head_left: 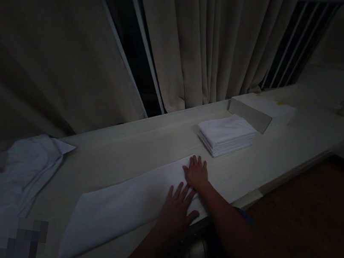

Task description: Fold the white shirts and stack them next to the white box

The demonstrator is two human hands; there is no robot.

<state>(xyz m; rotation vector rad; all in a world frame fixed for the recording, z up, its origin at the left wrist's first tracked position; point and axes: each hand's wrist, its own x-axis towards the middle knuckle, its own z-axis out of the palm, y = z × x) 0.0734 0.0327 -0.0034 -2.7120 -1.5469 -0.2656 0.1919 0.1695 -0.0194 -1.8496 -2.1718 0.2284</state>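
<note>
A long strip of folded white cloth (pixel 121 207) lies flat along the pale counter, its right end under my hands. My left hand (pixel 177 209) rests on the cloth near the counter's front edge, fingers spread. Just beyond it, my right hand (pixel 196 172) lies flat at the cloth's far right corner, its fingers stretched out. Both palms face down, and the two hands nearly touch. Past my right hand stands a neat stack of folded white cloths (pixel 226 133).
A white box (pixel 260 110) sits behind the stack. Loose, crumpled white cloth (pixel 20 166) lies at the left end of the counter (pixel 88 168). Beige curtains (pixel 201 43) hang along the back before a dark barred window. A brown floor (pixel 318 211) shows at the right.
</note>
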